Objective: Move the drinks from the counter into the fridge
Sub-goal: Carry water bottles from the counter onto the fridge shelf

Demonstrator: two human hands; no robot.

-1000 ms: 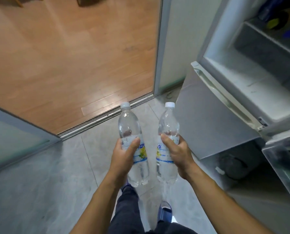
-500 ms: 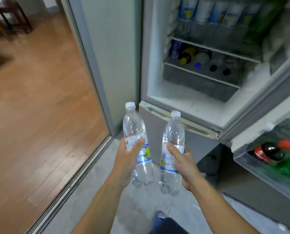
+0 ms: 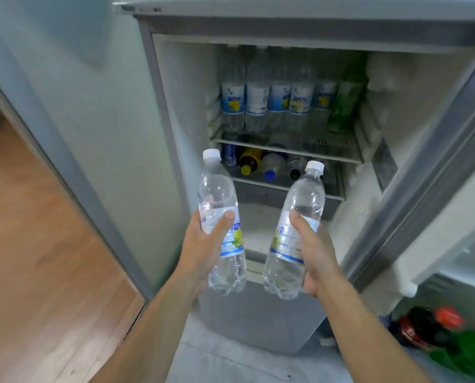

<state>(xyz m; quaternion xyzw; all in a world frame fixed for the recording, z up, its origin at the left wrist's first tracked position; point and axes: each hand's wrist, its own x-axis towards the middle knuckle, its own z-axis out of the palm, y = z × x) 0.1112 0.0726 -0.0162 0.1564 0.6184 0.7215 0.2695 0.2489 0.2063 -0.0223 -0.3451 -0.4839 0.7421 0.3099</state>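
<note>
- Open fridge [image 3: 261,222] fills the frame's centre, its upper shelf already crowded.
- Our left hand [image 3: 203,244] grips one water bottle [image 3: 221,217]; our right hand [image 3: 313,252] grips another [image 3: 294,236].
- We should place them upright on the bare lower floor, one at a time.

— Left bottle [image 3: 222,222]?
— Clear plastic, white cap, blue-and-white label with a yellow mark. Gripped round the label by the left hand [image 3: 203,247], cap tilted a little to the left, held in front of the open fridge [image 3: 175,111].
— Right bottle [image 3: 294,233]?
— Same kind, same white cap. Gripped at the label by the right hand [image 3: 318,258], cap leaning right. Apart from the other, bases closer than caps.
— Inside the fridge?
— Door open. Upper wire shelf [image 3: 286,145] lined with upright bottles bearing the same label, a green one at the right end. Below, in a tray, several drinks lying on their sides, caps outward — yellow, blue, dark.
</note>
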